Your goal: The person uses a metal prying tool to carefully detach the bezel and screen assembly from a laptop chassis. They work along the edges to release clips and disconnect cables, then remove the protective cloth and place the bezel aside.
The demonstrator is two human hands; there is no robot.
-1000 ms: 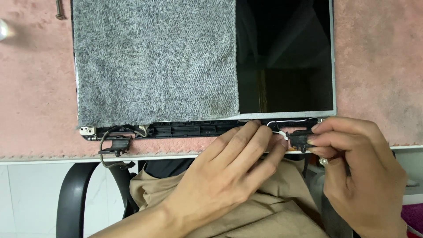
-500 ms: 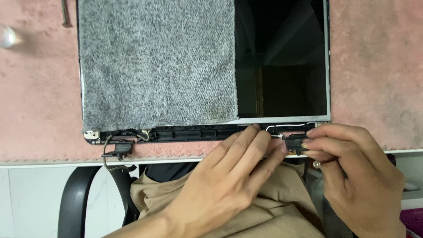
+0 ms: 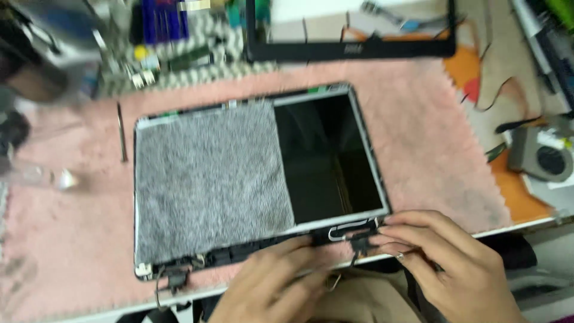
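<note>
A laptop screen panel (image 3: 329, 155) lies flat on a pink mat (image 3: 430, 149). A grey fuzzy cloth (image 3: 206, 179) covers its left half. Both my hands are at the panel's lower right corner. My right hand (image 3: 448, 263) pinches a small black hinge piece (image 3: 360, 239) with a thin cable at that corner. My left hand (image 3: 281, 284) lies beside it, its fingertips pressing on the panel's black lower edge (image 3: 251, 251). A loose hinge with wires (image 3: 173, 275) sits at the lower left corner. The picture is blurred by motion.
A black screen bezel (image 3: 353, 48) lies at the back of the table. A cooling fan (image 3: 547, 158) sits on the right by an orange sheet (image 3: 517, 191). A thin metal tool (image 3: 121, 131) lies left of the panel. Cluttered tools (image 3: 155, 36) fill the back left.
The view has pulled up and tilted, so the whole panel and the back of the table show. Both hands stay at the lower right hinge.
</note>
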